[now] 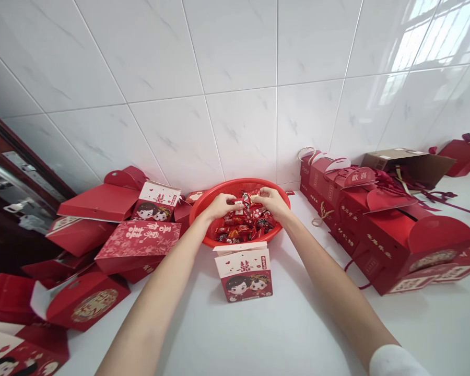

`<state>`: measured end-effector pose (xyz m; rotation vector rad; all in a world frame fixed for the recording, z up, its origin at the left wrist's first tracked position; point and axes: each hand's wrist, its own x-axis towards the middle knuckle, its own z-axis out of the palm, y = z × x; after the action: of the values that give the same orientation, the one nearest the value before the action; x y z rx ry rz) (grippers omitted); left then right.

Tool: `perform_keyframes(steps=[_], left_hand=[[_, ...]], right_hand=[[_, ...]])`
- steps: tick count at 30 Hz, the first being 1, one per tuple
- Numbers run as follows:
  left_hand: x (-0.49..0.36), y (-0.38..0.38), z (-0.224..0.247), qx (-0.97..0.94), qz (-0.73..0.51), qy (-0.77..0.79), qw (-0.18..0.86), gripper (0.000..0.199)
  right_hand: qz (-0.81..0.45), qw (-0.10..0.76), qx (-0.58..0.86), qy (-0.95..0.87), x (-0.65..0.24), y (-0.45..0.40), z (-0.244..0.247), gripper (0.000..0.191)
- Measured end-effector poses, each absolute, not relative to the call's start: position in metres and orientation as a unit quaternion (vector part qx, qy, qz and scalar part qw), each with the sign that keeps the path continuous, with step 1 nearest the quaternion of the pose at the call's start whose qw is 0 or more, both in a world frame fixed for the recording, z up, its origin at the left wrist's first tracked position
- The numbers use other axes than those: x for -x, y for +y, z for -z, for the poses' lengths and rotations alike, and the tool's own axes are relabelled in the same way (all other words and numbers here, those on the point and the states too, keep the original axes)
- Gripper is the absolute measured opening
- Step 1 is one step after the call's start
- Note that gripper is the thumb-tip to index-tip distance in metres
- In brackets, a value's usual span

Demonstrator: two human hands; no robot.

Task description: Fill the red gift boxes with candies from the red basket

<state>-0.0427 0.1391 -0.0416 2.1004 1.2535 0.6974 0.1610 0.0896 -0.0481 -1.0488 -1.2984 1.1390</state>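
Note:
A red plastic basket against the tiled wall holds many small wrapped candies, mostly red. Over its left side, my left hand has thumb and fingers closed on a red-wrapped candy. From the right, my right hand reaches in with its fingertips pinched on another wrapped candy, partly hidden by the fingers. Just in front of the basket, between my forearms, a small red and white candy box printed with two cartoon faces stands upright. Its top flaps look unfolded.
Red gift boxes are piled on the left. A row of red handled boxes runs along the right, with an open cardboard carton of dark red cords behind it. A dark door frame borders the left edge.

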Motion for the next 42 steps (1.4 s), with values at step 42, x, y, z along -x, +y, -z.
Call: perform_keyframes(steps=[42], left_hand=[[0.027, 0.142, 0.061, -0.836, -0.005, 0.526, 0.156, 0.077]], right_hand=[[-0.538, 0.590, 0.455, -0.394, -0.159, 0.093, 0.043, 0.009]])
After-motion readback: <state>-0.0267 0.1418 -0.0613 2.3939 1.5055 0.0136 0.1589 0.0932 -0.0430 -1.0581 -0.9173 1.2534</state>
